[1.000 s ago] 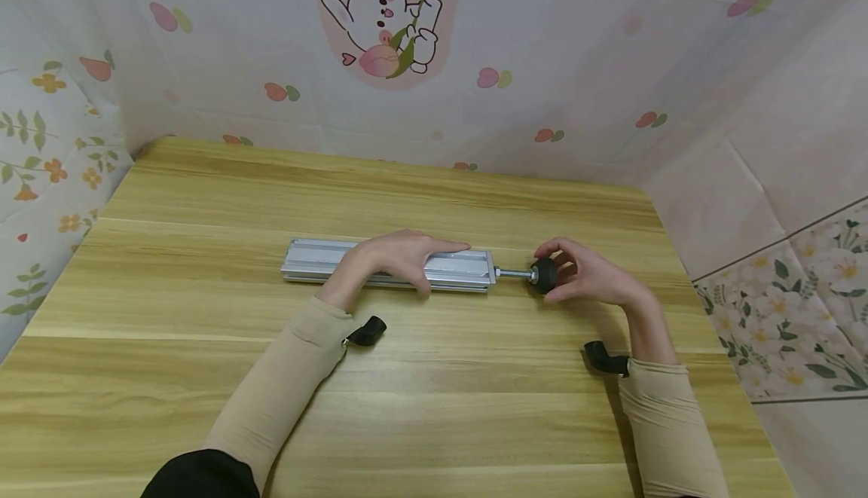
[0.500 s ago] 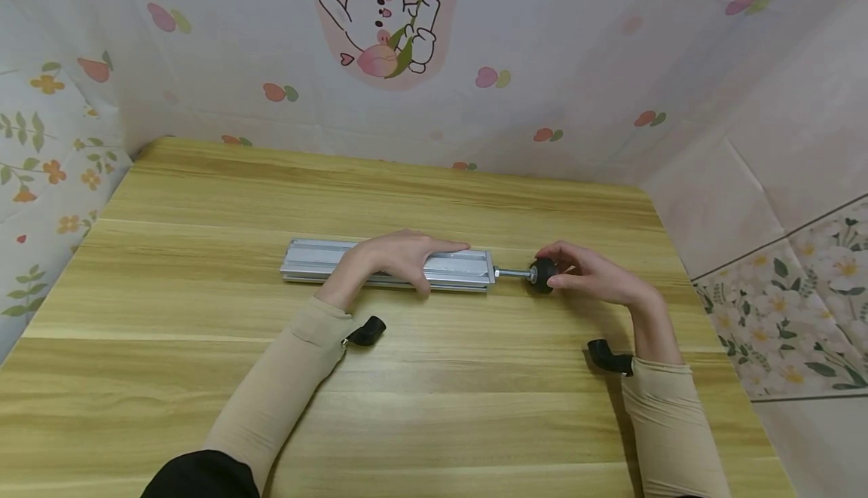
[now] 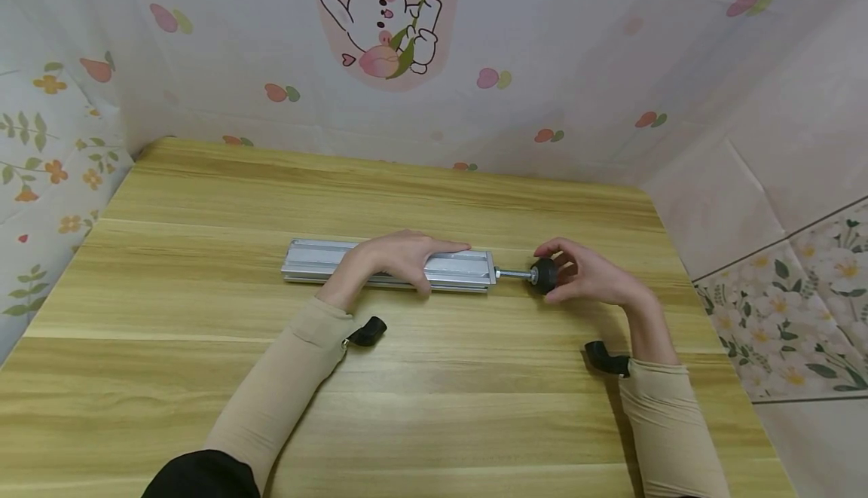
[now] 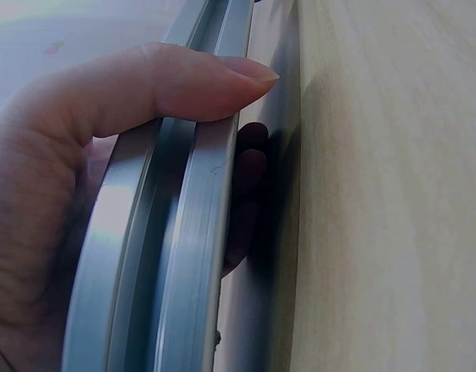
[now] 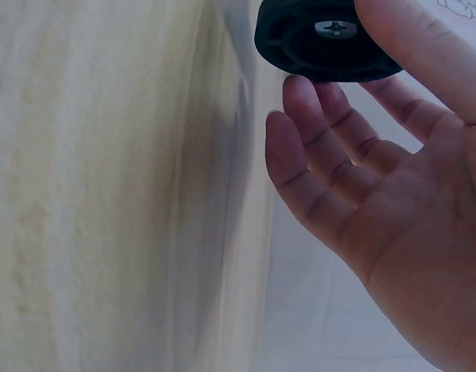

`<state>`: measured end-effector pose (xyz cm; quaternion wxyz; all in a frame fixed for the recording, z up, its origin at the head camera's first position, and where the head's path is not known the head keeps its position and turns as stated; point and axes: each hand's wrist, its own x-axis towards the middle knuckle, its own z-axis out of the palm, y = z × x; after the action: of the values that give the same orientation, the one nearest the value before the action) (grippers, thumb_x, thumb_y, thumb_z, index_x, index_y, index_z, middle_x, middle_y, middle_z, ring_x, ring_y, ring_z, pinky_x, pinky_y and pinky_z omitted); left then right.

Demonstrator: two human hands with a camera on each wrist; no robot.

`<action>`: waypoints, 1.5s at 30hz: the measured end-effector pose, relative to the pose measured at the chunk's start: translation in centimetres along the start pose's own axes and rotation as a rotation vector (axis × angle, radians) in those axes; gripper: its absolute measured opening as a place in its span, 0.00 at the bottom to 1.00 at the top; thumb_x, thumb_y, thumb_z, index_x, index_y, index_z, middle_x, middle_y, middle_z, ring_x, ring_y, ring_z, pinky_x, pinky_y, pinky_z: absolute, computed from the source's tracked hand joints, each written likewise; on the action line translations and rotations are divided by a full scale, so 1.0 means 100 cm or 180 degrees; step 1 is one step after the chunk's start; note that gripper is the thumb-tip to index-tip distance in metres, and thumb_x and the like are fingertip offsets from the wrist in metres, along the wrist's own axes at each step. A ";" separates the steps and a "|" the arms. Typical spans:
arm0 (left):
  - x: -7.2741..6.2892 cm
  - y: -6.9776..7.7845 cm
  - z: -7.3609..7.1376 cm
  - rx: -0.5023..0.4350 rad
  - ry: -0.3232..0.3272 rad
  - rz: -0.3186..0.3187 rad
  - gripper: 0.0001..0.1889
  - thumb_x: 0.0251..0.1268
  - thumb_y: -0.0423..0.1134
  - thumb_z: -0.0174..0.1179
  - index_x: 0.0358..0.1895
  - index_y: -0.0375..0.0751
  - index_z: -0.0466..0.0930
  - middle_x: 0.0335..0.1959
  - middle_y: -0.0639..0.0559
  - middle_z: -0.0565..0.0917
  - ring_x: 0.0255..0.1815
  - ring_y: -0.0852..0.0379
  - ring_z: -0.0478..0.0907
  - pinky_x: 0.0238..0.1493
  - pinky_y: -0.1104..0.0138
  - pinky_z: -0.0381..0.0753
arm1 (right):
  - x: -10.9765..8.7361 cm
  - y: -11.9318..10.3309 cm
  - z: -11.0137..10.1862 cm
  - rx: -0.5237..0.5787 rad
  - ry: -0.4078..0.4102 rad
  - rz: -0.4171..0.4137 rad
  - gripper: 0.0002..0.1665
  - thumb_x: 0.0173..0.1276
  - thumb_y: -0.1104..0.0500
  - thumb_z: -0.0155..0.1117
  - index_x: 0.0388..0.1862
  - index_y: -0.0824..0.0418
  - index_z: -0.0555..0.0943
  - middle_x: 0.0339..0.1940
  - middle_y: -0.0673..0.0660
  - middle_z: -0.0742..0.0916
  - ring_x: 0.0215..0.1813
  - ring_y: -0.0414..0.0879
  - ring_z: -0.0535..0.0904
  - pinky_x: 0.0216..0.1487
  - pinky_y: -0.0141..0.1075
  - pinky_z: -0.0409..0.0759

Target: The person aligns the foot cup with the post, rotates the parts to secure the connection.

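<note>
A silver aluminium profile (image 3: 457, 268) lies lengthwise over the middle of the wooden table. From its right end a threaded rod (image 3: 514, 273) sticks out, with a nut by the end plate and a black levelling foot (image 3: 544, 277) at its tip. My left hand (image 3: 400, 255) grips the profile from above; the left wrist view shows the thumb (image 4: 184, 85) across the grooved face and fingertips around the other side. At the foot, my right hand (image 3: 598, 273) pinches the rim between thumb and fingers. A cross-head screw (image 5: 335, 29) shows in the foot's hollow underside.
The wooden tabletop (image 3: 441, 407) reaches back to a printed curtain (image 3: 556, 46) with a rabbit picture. Tiled wall (image 3: 800, 310) borders the right side. Black camera mounts stick out from both sleeves, close over the table.
My right hand's fingers drew together on the right side of the foot half a second ago and now spread around its rim again. The left hand and profile stay still.
</note>
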<state>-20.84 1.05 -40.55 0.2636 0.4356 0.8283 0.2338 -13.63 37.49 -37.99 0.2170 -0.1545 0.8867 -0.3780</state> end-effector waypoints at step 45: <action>0.000 0.001 0.000 -0.0012 -0.0013 -0.0012 0.58 0.41 0.37 0.68 0.82 0.67 0.54 0.65 0.59 0.76 0.23 0.60 0.53 0.31 0.65 0.62 | -0.005 0.000 -0.005 -0.0367 -0.0130 0.0055 0.29 0.76 0.55 0.63 0.73 0.59 0.71 0.65 0.59 0.81 0.56 0.49 0.78 0.55 0.33 0.77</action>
<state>-20.77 1.10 -40.44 0.2666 0.4340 0.8281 0.2340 -13.46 38.02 -37.48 0.2290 -0.1668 0.9037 -0.3211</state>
